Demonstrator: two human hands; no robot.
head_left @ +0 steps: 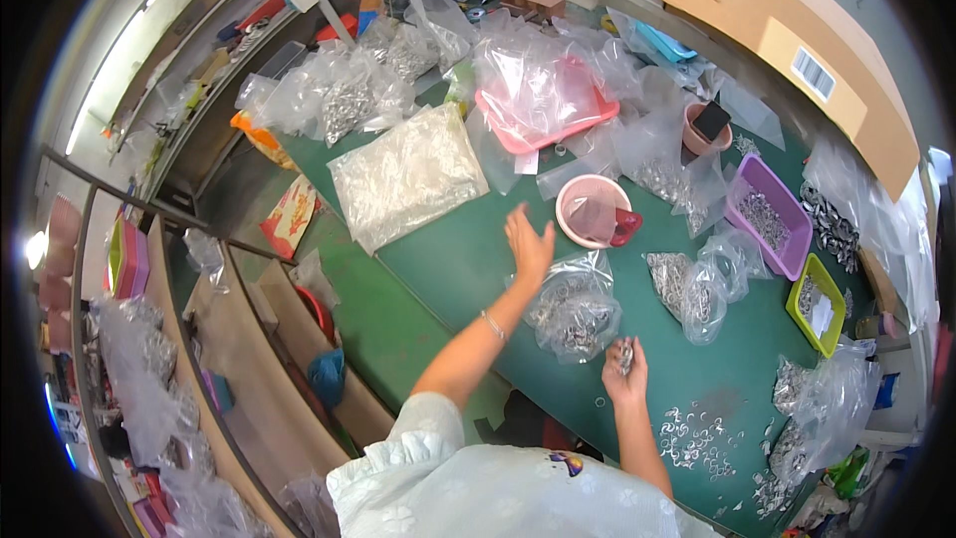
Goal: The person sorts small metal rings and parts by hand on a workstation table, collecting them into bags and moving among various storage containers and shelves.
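Observation:
My left hand (530,247) reaches over the green table (448,264) with its fingers spread and nothing in it. Just right of it stands a round pale pink tub (564,201), with clear plastic and a red object (625,227) at its edge. My right hand (627,377) is closed round a small bunch of silver metal parts (624,355); their exact kind is too small to tell. Between my hands lies a clear plastic bag (576,314) of shiny metal rings. Loose silver pieces (697,440) are scattered beside my right forearm.
Bags of metal parts (669,279) lie to the right, near a purple basket (769,217) and a lime green basket (817,306). A stack of clear bags (408,177) sits far left of a pink tray (548,130). Shelving (269,379) stands at left.

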